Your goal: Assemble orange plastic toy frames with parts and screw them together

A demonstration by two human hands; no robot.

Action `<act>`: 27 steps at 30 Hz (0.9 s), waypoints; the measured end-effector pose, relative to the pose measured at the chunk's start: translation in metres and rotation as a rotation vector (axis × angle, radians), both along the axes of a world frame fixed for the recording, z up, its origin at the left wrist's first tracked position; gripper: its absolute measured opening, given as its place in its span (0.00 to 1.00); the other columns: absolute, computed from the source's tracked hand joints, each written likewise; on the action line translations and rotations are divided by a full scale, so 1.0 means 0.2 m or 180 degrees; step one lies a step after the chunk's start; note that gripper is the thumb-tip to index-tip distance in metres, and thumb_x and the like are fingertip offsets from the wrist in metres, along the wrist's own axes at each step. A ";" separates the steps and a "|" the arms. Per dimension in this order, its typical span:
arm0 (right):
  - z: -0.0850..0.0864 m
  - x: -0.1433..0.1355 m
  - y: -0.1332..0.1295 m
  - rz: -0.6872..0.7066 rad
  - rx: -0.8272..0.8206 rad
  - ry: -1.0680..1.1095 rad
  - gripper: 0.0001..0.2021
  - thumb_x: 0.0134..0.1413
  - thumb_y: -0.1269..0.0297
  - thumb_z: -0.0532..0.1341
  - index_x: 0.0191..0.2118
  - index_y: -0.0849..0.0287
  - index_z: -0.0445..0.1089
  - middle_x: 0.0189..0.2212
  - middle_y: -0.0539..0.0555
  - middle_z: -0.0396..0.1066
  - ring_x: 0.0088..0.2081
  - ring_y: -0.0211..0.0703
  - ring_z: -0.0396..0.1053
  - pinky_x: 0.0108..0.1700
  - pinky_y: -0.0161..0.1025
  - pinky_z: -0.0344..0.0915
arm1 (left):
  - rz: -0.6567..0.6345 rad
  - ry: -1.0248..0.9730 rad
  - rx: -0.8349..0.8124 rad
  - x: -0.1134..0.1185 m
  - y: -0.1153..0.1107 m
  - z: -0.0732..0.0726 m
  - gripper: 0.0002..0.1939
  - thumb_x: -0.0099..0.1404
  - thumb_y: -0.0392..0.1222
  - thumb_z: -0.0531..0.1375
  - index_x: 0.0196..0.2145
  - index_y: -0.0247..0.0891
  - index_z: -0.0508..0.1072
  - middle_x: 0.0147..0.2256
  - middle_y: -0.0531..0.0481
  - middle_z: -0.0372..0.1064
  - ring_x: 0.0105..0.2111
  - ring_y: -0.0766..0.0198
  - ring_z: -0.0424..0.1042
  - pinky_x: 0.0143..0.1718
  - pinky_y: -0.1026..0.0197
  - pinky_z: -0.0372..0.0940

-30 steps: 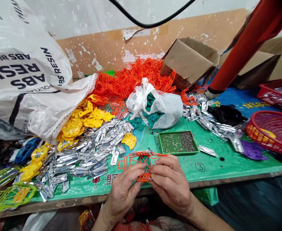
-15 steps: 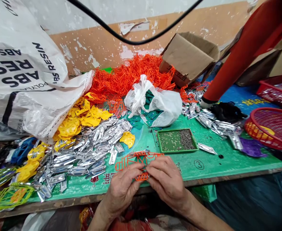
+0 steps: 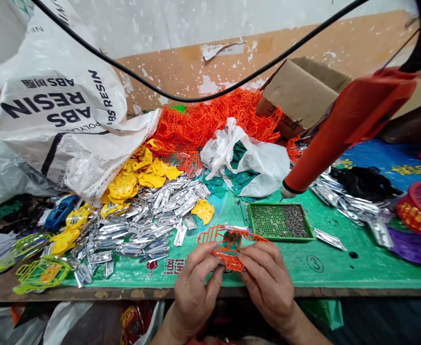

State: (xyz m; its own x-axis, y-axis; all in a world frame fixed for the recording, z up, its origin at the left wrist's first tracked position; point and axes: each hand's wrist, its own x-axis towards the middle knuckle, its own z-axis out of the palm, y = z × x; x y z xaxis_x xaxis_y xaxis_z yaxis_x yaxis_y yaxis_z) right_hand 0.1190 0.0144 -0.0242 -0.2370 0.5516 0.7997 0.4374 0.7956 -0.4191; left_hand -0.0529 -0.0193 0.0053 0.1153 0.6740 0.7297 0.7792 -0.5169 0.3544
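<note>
My left hand (image 3: 199, 280) pinches the near left part of an orange plastic lattice frame (image 3: 228, 256) between thumb and fingers. On the other side, my right hand (image 3: 267, 280) grips the frame's right part. The frame is held over the front of the green-covered table, and a shiny silver piece shows along its far edge. Just beyond stands a shallow green tray (image 3: 253, 235) with small dark screws (image 3: 295, 223) heaped at its right end. A red power screwdriver (image 3: 340, 134) hangs above it, its bit near the tray's far edge. My fingertips partly hide the frame.
Silver foil-like pieces (image 3: 149, 225) and yellow plastic parts (image 3: 124, 184) are piled at left, beside a big white sack (image 3: 74, 120). Orange frames (image 3: 210, 110) heap up behind a white plastic bag (image 3: 268, 167). A cardboard box (image 3: 300, 91) and red basket (image 3: 417, 206) stand right.
The camera view has shifted, so the table sits farther right in it. The screwdriver now hangs nearer the tray in view. The orange frame shows more of its lattice between my hands.
</note>
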 end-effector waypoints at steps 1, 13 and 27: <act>-0.01 0.00 0.00 -0.0006 0.0007 -0.0009 0.09 0.58 0.77 0.60 0.44 0.64 0.72 0.38 0.58 0.74 0.43 0.47 0.67 0.45 0.46 0.66 | 0.0011 -0.0002 0.0023 0.00 0.00 0.00 0.08 0.65 0.28 0.58 0.42 0.35 0.69 0.42 0.44 0.73 0.45 0.65 0.75 0.49 0.65 0.70; 0.00 -0.02 0.00 0.0009 -0.0058 -0.0052 0.09 0.57 0.77 0.60 0.43 0.64 0.73 0.36 0.58 0.75 0.42 0.46 0.67 0.44 0.44 0.66 | -0.0300 -0.0322 -0.0218 -0.02 -0.02 -0.01 0.10 0.64 0.25 0.57 0.41 0.35 0.70 0.39 0.46 0.74 0.41 0.66 0.75 0.44 0.67 0.71; 0.07 -0.01 0.01 0.0358 -0.0835 -0.0305 0.04 0.60 0.70 0.59 0.33 0.58 0.70 0.29 0.50 0.74 0.37 0.42 0.68 0.42 0.44 0.59 | -0.0653 0.0565 -0.0761 -0.05 0.03 0.11 0.12 0.65 0.28 0.54 0.41 0.37 0.73 0.32 0.46 0.76 0.33 0.60 0.76 0.38 0.61 0.72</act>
